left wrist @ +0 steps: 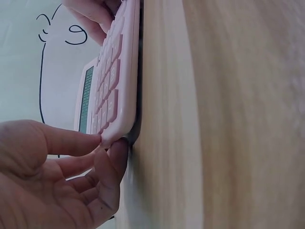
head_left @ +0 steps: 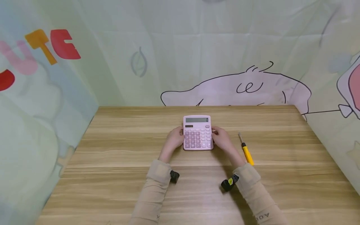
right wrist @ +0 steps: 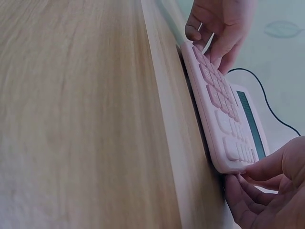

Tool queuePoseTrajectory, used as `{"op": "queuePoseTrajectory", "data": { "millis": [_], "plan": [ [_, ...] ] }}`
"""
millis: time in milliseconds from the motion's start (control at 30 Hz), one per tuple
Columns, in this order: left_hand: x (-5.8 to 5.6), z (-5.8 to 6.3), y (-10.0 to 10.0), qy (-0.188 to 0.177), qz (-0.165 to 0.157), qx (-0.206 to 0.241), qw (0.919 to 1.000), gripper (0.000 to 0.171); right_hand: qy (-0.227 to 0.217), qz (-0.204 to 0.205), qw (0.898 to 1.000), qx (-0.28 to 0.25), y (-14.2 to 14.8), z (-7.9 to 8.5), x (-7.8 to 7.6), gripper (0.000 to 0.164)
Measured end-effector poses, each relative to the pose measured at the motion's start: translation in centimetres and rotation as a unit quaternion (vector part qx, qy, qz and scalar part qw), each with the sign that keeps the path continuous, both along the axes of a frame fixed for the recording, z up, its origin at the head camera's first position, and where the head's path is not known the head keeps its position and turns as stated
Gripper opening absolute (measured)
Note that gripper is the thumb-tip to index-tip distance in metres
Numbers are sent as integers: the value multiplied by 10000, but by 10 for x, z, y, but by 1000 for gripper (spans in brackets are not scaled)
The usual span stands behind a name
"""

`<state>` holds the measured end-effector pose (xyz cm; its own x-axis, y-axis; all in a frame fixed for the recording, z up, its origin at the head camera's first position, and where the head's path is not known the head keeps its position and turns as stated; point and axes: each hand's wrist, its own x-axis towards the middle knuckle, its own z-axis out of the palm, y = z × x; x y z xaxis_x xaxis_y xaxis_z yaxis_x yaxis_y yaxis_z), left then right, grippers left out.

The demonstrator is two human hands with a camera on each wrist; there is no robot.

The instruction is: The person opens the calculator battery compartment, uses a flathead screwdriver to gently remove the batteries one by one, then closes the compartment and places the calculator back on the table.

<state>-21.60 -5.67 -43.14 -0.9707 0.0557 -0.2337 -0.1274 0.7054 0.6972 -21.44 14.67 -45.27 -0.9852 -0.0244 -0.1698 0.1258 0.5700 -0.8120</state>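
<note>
Your left hand and right hand pinch a pink calculator showing 0. The table is wooden; the wall cloth says "UTE".

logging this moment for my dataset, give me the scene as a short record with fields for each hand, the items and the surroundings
left hand: pinches the left edge of the calculator
right hand: pinches its right edge
calculator: pink, keys facing up, display at the far end showing 0; whether slightly lifted is unclear
screwdriver: yellow-handled, lying right of the right hand, tip pointing away from the person
table: wood-grain top
backdrop: pale, with printed letters and cartoon outlines
</note>
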Motion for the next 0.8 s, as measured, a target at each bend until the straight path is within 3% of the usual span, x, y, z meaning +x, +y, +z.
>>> {"op": "queuePoseTrajectory", "data": {
  "millis": [300, 800],
  "plan": [
    [1, 1, 0, 205, 26, -15, 9998, 51, -25, -135, 9993, -348, 1, 7, 4, 43],
    [1, 3, -1, 332, 107, 178, 9992, 45, -236, -225, 9989, -344, 2, 18, 8, 45]
  ]
}}
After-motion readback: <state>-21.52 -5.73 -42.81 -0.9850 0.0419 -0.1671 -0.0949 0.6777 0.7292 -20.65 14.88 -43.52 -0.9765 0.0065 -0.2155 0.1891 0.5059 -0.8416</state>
